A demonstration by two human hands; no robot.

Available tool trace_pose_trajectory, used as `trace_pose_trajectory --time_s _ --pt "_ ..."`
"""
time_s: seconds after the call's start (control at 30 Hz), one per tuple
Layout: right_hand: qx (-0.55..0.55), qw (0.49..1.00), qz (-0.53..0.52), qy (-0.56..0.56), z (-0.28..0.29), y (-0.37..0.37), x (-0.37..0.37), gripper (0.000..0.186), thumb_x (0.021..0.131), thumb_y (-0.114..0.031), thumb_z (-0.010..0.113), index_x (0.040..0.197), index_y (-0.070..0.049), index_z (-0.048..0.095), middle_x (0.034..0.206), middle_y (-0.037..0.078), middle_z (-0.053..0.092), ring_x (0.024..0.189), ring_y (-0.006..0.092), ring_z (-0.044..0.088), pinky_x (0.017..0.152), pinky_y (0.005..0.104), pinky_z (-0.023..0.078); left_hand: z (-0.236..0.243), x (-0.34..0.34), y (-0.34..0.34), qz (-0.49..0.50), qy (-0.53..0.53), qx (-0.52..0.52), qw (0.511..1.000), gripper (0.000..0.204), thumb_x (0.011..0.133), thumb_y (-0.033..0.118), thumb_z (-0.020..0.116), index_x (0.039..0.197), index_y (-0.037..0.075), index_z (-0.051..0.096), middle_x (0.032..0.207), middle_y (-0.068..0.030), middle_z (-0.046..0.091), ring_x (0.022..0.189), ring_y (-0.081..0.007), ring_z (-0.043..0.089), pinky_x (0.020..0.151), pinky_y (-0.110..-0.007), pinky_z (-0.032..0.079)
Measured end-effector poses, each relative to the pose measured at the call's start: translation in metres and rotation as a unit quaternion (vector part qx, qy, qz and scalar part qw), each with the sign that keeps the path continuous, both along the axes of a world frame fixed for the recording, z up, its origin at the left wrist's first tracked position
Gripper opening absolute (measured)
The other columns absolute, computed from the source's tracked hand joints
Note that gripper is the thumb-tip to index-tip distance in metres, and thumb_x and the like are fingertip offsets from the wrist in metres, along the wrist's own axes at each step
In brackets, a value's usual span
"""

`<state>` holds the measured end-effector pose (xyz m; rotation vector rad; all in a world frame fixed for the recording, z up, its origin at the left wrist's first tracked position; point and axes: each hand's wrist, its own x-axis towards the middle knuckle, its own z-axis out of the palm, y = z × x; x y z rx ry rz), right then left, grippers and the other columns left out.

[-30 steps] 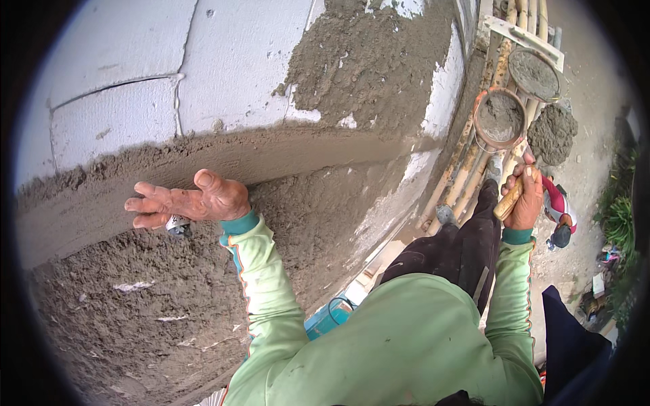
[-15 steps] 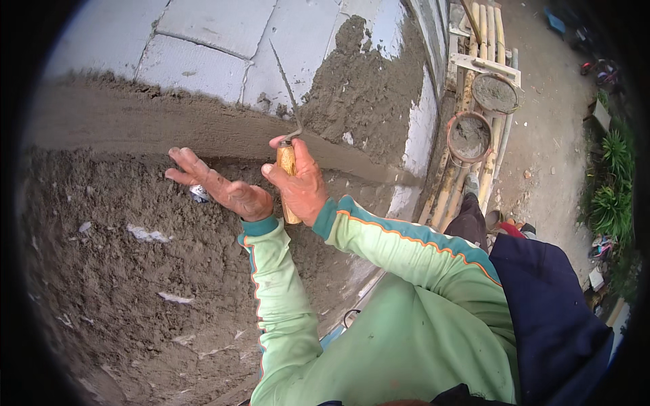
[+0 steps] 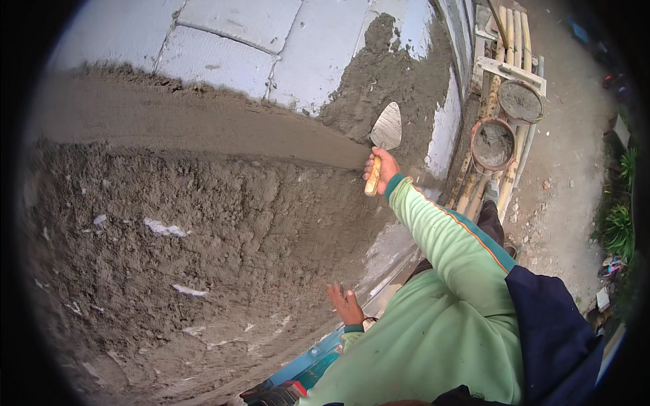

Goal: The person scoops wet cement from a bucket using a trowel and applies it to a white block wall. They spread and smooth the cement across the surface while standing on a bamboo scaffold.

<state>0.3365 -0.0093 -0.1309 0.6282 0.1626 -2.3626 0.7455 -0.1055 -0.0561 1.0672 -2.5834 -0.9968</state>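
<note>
My right hand [image 3: 384, 169] is closed round the wooden handle of a pointing trowel [image 3: 387, 127]. Its pale, leaf-shaped blade points up over a patch of wet grey mortar [image 3: 369, 84] on the wall. Lower down, my left hand [image 3: 346, 306] has its fingers spread and holds nothing, close to the rough mortar coat [image 3: 223, 223]. A smoother mortar band [image 3: 203, 125] runs across the wall below white blocks [image 3: 217, 57]. The band's right end lies beside my right hand.
Two round buckets of mortar, a nearer one [image 3: 493, 143] and a farther one [image 3: 520, 101], stand on bamboo poles [image 3: 511, 145] at right. Beyond lies a dirt path [image 3: 558, 155] with green plants [image 3: 619, 230]. A blue object [image 3: 308, 358] sits below my left hand.
My right hand has carried the trowel right, and its blade now shows broadside. My left hand has dropped away from beside it toward my body. The view has shifted slightly.
</note>
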Motion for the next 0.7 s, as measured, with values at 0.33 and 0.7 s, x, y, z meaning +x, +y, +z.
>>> trace_pose_trajectory --time_s 0.33,0.7 --pt "-0.052 0.988 0.07 0.131 0.153 0.013 0.007 0.024 0.09 -0.027 0.066 0.088 -0.014 0.046 0.07 -0.002 0.05 0.055 0.0109 0.048 0.05 0.0303 0.042 -0.039 0.092 -0.018 0.061 -0.133 -0.001 0.989 0.063 0.101 0.04 0.051 0.143 -0.007 0.044 0.155 -0.035 0.026 0.144 -0.0462 0.029 0.114 -0.047 0.033" --pt "0.041 0.964 -0.168 0.202 0.164 0.143 0.064 0.021 0.096 -0.022 0.054 0.113 -0.012 0.048 0.08 0.003 0.052 0.065 0.0136 0.053 0.057 0.0313 0.047 -0.057 0.059 -0.064 -0.009 -0.185 0.087 0.979 0.07 0.098 0.04 0.057 0.145 -0.009 0.039 0.156 -0.0318 0.026 0.141 -0.0417 0.036 0.111 -0.043 0.038"
